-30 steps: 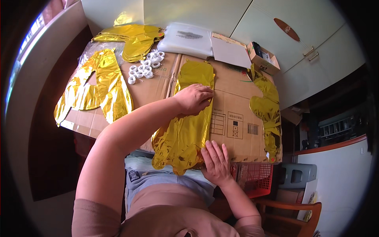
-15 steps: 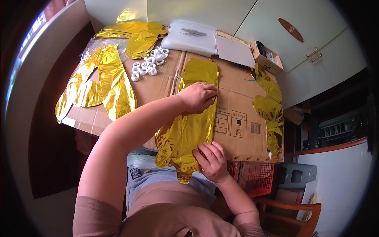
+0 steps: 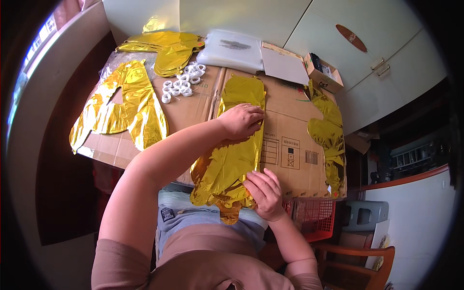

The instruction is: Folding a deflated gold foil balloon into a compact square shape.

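A long gold foil balloon [image 3: 234, 162], flat and deflated, lies lengthwise before me with creases across it and a short tab at its near end. My left hand [image 3: 241, 121] reaches across its upper half, fingers together and curled at the right edge of the foil. Near the lower right corner, my right hand [image 3: 265, 193] pinches the foil's edge between thumb and fingers, where a small flap stands up. The right thumb is partly hidden. Some of the balloon's near end hangs past the cardboard toward my lap.
Flattened cardboard [image 3: 285, 130] covers the table. An A-shaped gold balloon [image 3: 137, 106] lies left, a curvy gold balloon [image 3: 326, 125] right. Behind are stacked gold balloons [image 3: 171, 48], white string coils [image 3: 181, 84], clear plastic bags [image 3: 229, 50] and a small box [image 3: 324, 75]. A red crate [image 3: 314, 217] stands below.
My right hand has shifted slightly up and right, and the foil edge under its fingers is now lifted into a small flap. My left hand stays on the balloon.
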Demonstrator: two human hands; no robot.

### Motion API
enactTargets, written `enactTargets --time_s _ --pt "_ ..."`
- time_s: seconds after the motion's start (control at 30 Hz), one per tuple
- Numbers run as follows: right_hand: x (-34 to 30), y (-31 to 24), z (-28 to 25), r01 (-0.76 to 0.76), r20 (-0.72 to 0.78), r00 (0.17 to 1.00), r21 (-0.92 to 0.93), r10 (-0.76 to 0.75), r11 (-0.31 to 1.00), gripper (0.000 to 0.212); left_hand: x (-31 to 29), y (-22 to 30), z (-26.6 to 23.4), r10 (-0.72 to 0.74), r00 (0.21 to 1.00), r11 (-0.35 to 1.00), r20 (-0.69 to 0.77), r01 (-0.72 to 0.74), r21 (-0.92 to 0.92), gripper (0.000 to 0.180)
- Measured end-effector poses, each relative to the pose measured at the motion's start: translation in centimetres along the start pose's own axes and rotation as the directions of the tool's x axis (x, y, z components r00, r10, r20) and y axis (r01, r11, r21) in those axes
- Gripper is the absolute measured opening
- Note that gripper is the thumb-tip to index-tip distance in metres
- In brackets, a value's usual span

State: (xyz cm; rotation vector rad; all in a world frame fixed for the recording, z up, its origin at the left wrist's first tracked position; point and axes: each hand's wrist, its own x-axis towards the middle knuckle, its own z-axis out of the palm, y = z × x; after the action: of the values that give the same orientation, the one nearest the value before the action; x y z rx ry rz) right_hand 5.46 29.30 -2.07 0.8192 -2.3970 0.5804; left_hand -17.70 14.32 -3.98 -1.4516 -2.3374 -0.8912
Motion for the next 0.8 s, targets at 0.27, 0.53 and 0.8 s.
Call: enactTargets --time_s 0.27,0.53,0.8 --pt "-0.2 0.1 -0.9 -0.067 -0.073 0.994 0.157 0.079 0.985 0.021 -0.7 1.2 -0.2 -0.03 0.999 0.999 -0.039 0.028 -0.038 0.03" --pt "0.2 -1.5 -3.5 -0.02 0.01 1.0 0.155 0.019 0.988 0.017 -1.8 2.7 -3.3 -0.406 0.89 0.648 0.21 0.442 -0.62 0.019" --pt "-0.5 -2.8 -4.2 0.004 0.084 0.996 0.19 -0.021 0.982 0.02 -6.2 7.5 -8.3 -0.133 0.958 0.684 0.253 0.274 -0.677 0.026"
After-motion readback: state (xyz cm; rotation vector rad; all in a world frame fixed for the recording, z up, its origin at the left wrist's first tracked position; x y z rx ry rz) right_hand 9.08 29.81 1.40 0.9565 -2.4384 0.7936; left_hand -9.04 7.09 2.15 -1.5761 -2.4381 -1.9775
